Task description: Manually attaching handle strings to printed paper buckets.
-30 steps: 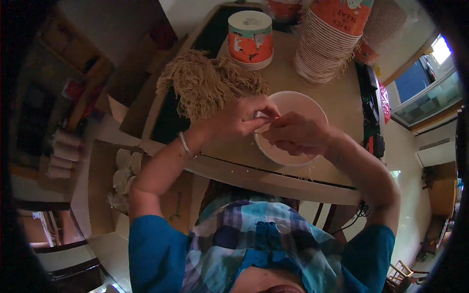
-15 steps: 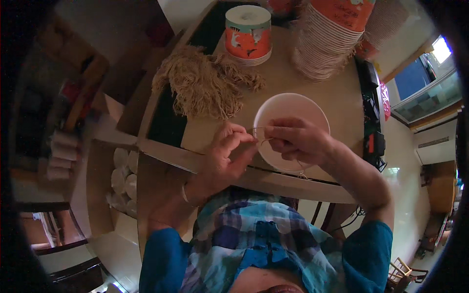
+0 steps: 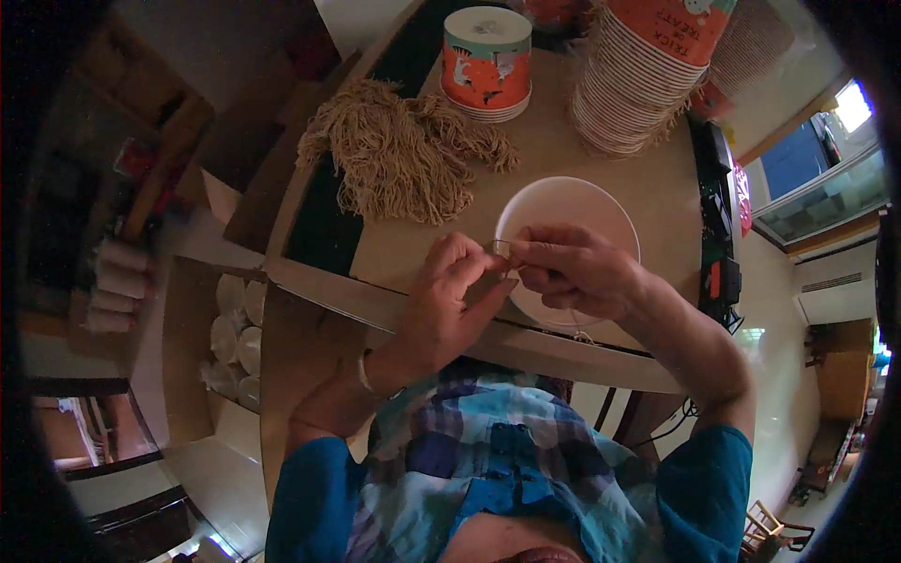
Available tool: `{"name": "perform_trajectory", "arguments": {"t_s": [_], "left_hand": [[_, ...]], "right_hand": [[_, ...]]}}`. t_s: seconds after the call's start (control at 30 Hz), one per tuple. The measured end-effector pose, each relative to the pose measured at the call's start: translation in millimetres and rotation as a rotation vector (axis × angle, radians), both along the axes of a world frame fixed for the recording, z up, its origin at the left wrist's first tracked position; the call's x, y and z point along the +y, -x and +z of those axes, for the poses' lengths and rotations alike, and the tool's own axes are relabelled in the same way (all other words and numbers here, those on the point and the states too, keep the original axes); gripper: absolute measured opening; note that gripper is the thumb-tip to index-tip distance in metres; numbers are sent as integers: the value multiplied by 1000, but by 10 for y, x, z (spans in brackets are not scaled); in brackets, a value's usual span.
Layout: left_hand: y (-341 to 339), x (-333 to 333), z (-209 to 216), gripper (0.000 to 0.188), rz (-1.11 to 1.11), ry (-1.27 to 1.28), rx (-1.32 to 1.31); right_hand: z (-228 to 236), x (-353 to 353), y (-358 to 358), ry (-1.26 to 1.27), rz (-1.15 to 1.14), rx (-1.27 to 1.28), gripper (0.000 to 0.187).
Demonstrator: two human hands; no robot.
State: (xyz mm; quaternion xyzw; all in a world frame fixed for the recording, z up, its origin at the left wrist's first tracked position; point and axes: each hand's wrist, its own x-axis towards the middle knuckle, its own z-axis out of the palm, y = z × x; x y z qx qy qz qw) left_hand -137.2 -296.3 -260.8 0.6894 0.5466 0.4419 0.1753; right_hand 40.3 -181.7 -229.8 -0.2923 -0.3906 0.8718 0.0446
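Note:
My left hand (image 3: 455, 291) and my right hand (image 3: 584, 270) meet over the near left rim of a white paper bucket (image 3: 593, 206), whose mouth faces up. Both are closed in a pinch on a thin tan string (image 3: 500, 242), which makes a small loop between the fingertips. Part of the string is hidden by the fingers. A thin strand end (image 3: 584, 336) shows at the bucket's near edge. Beyond my left hand lies a loose bundle of tan string (image 3: 394, 155).
An orange and green printed paper bucket (image 3: 485, 70) stands upside down at the back. To its right leans a tall stack of nested buckets (image 3: 631, 89). Black devices (image 3: 718, 202) line the table's right edge. An open carton (image 3: 192, 375) with round white pieces stands at left.
My left hand has come slightly right, closer to my right fingertips. The string loop between them looks smaller. The whole view has shifted a little.

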Motion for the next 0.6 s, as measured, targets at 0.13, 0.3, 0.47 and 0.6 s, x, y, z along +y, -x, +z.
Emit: {"name": "perform_trajectory", "arguments": {"t_s": [0.13, 0.3, 0.47, 0.6], "left_hand": [[-37, 12, -19, 11, -1, 28, -104], [-26, 37, -92, 7, -26, 5, -209], [18, 44, -17, 11, -30, -37, -192], [71, 87, 13, 13, -30, -48, -208]], "right_hand": [[35, -15, 15, -40, -10, -36, 17], [-39, 0, -19, -31, -40, -25, 15], [14, 23, -11, -60, -31, -93, 14], [-3, 58, -2, -157, -23, -108, 12]]}}
